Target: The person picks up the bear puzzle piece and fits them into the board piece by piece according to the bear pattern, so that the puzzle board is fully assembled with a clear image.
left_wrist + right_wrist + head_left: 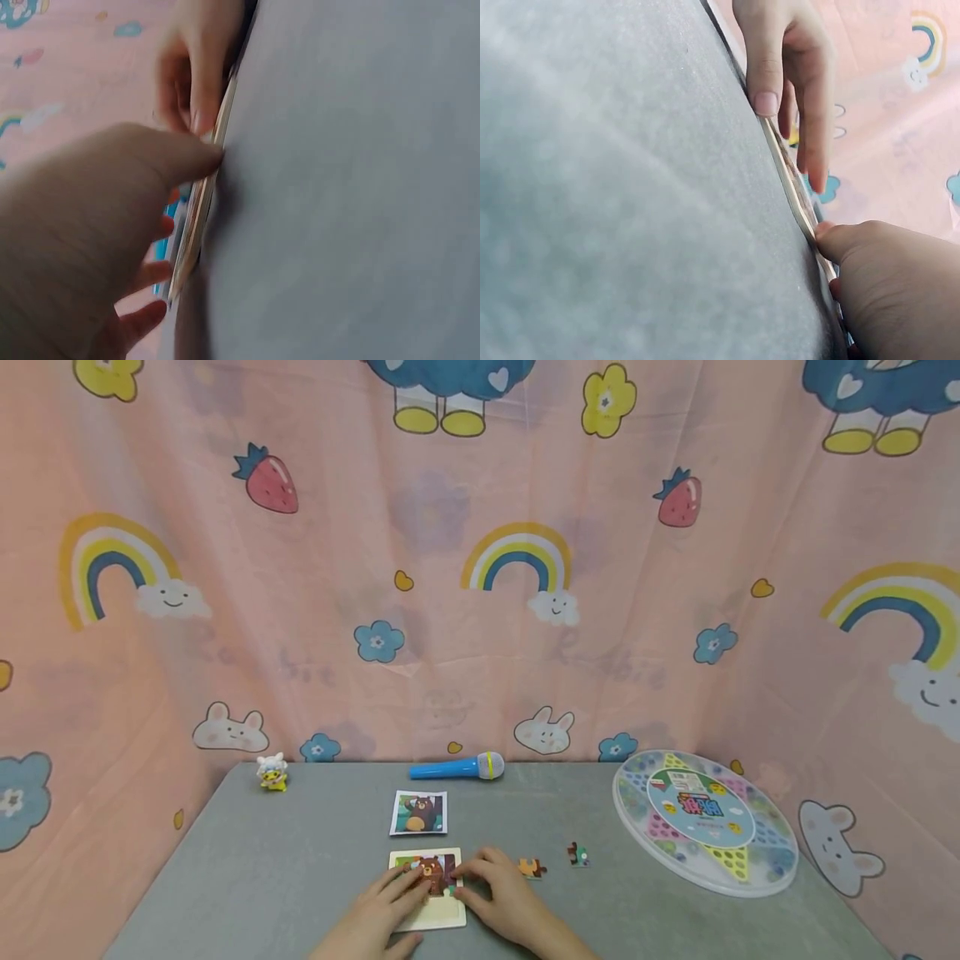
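Note:
A cream-framed jigsaw puzzle [429, 913] with a brown bear picture lies on the table; its lower part shows bare cream backing. My left hand [372, 912] rests on its left side, fingers fairly straight across the picture and thumb by the near edge. At the right edge, my right hand [504, 897] has curled fingers, with thumb and forefinger around a small dark and green puzzle piece [451, 890], partly hidden. In the left wrist view the puzzle board [201, 214] appears edge-on. Two loose pieces, one orange-brown [532, 867] and one green and brown [578, 855], lie to the right.
Behind the puzzle lies a bear picture card [418, 813], and beyond it a blue toy microphone [456, 767]. A small white-and-yellow figurine [272, 772] stands at the back left. A round board game [705, 822] lies at the right. Patterned pink cloth [480, 685] hangs behind the table.

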{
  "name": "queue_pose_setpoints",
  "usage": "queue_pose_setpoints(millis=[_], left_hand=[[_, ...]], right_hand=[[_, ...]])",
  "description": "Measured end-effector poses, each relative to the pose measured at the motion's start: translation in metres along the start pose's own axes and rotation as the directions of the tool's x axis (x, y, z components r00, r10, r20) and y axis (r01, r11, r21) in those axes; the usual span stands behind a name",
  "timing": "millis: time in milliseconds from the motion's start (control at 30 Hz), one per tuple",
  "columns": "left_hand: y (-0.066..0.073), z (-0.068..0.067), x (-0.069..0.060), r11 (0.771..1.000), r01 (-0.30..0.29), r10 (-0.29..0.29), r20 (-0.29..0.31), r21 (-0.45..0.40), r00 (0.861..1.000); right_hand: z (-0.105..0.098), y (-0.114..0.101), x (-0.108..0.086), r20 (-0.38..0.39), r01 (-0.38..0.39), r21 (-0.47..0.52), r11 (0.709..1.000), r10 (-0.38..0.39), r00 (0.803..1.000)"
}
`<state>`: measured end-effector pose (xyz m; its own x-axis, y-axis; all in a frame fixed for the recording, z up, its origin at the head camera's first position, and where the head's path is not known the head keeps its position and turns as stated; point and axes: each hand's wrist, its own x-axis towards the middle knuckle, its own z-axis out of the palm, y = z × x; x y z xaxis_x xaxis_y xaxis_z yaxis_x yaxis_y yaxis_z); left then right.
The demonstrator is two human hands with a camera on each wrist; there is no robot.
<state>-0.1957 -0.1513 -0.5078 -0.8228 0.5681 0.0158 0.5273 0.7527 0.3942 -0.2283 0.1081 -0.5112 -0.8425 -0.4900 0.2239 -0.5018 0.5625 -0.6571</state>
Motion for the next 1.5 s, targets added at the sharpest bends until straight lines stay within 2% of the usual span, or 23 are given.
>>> queue_pose_setpoints(millis=[133,267,367,500,633,800,933,1100,1300,1500], left_hand=[[-0.007,-0.007,-0.003,0.993,0.09,-0.092,-0.013,-0.073,0.996],[-0.012,-0.012,-0.006,0.973,0.178,-0.181,-0.004,-0.149,0.984],[-0.013,-0.014,-0.008,0.964,0.2,-0.203,0.002,-0.174,0.979],[-0.015,-0.013,-0.009,0.966,0.194,-0.198,-0.005,-0.168,0.98],[-0.017,-0.012,-0.01,0.974,0.173,-0.178,-0.018,-0.145,0.984],[-0.018,-0.011,-0.008,0.98,0.168,-0.169,0.004,-0.107,0.986],[-0.019,-0.01,-0.008,0.978,0.179,-0.179,0.013,-0.108,0.984],[-0.021,-0.01,-0.01,0.977,0.169,-0.171,-0.006,-0.128,0.985],[-0.021,-0.01,-0.012,0.978,0.162,-0.166,-0.019,-0.132,0.986],[-0.018,-0.011,-0.008,0.977,0.171,-0.172,0.01,-0.123,0.985]], right_hand=[[0.0,0.0,-0.001,-0.007,-0.022,0.024,0.999,0.022,1.0],[0.0,0.0,0.0,-0.062,-0.024,0.039,0.999,0.026,0.998],[-0.002,0.001,0.002,-0.124,-0.008,0.038,0.999,0.013,0.992],[-0.012,0.005,0.004,-0.18,0.0,0.015,1.0,0.003,0.984],[-0.027,0.015,0.005,-0.199,-0.027,-0.024,0.999,0.022,0.98],[-0.042,0.03,0.001,-0.137,-0.061,-0.081,0.995,0.05,0.989],[-0.044,0.04,-0.002,-0.061,0.004,-0.157,0.988,-0.014,0.998],[-0.043,0.047,-0.003,-0.051,0.118,-0.206,0.971,-0.131,0.99],[-0.042,0.048,-0.004,-0.053,0.137,-0.182,0.974,-0.149,0.987],[-0.043,0.047,-0.005,-0.046,0.12,-0.176,0.977,-0.13,0.99]])
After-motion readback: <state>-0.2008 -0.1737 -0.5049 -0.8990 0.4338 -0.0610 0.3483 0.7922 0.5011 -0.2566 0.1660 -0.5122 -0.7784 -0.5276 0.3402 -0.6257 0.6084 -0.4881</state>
